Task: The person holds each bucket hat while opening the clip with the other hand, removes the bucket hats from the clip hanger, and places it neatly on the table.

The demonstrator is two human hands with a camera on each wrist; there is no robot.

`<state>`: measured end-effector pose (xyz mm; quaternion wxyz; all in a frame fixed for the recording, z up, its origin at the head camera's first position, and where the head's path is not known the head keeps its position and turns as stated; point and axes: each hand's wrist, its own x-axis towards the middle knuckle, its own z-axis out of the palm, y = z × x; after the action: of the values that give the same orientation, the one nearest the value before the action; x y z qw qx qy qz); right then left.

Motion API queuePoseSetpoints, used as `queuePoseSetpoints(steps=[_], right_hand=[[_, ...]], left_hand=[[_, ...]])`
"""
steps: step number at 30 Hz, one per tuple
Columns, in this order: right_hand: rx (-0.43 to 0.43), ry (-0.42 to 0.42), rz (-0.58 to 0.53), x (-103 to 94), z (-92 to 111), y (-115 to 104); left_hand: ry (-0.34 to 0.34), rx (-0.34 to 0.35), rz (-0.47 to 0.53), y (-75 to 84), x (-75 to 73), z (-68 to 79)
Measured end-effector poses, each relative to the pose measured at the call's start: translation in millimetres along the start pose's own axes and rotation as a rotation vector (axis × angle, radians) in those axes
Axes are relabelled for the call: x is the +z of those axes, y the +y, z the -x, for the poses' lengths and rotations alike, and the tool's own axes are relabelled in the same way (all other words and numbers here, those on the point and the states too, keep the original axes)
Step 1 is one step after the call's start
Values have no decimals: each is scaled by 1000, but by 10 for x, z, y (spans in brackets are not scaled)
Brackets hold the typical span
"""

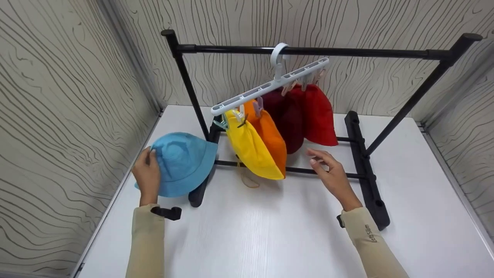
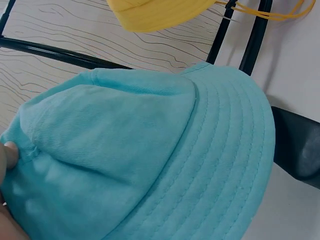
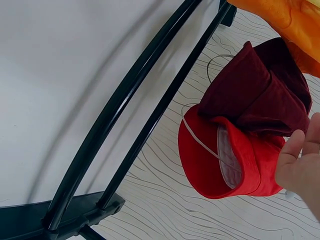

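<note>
My left hand (image 1: 148, 173) pinches the edge of a light blue bucket hat (image 1: 179, 162), held beside the rack's left foot. Its stitched brim (image 2: 225, 145) fills much of the left wrist view. To the right, my right hand (image 1: 330, 175) is held in the air with loosely bent fingers, holding nothing. Near it, a white clip hanger (image 1: 247, 94) hangs tilted on the rack. Clipped below the hanger are a yellow hat (image 1: 251, 146), an orange hat (image 1: 272, 135), a maroon hat (image 1: 287, 119) and a red hat (image 1: 318, 116).
The black rack (image 1: 359, 52) stands on a white table (image 1: 247, 239), with a foot at each side and two low crossbars. Clothespins (image 1: 257, 106) dangle from the hanger. A thin cord loop (image 1: 249, 181) hangs below the yellow hat. Patterned panels (image 1: 50, 96) enclose the table.
</note>
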<state>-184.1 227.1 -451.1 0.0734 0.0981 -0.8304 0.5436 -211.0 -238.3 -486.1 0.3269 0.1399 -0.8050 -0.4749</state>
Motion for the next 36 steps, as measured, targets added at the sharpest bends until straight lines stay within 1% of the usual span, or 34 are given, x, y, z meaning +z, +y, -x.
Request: queuePoseSetpoints(steps=[2, 4, 8, 12, 15, 18, 21, 26, 30, 33, 36], right_hand=[[8, -10, 7, -6, 24, -79], [15, -13, 6, -8, 29, -75], [41, -21, -2, -2, 6, 68], [48, -23, -12, 4, -25, 258], [40, -23, -14, 1, -30, 312], [38, -21, -7, 2, -27, 321], [43, -21, 2, 6, -21, 315], [19, -25, -22, 11, -17, 317], [10, -24, -27, 11, -15, 323], [18, -30, -6, 7, -9, 327], [26, -39, 10, 2, -4, 325]], left_hand=[[2, -22, 5, -7, -6, 0], [5, -33, 16, -12, -14, 0], [25, -53, 30, -44, -29, -16], [46, -104, 39, -91, -39, -33], [64, -138, 47, -117, -46, -39], [77, -155, 56, -143, -51, -34], [91, -156, 60, -180, -55, -29], [118, -160, 64, -231, -66, -29], [120, -203, 70, -274, -74, -29], [114, -250, 73, -306, -79, -26], [114, -283, 79, -339, -85, -20]])
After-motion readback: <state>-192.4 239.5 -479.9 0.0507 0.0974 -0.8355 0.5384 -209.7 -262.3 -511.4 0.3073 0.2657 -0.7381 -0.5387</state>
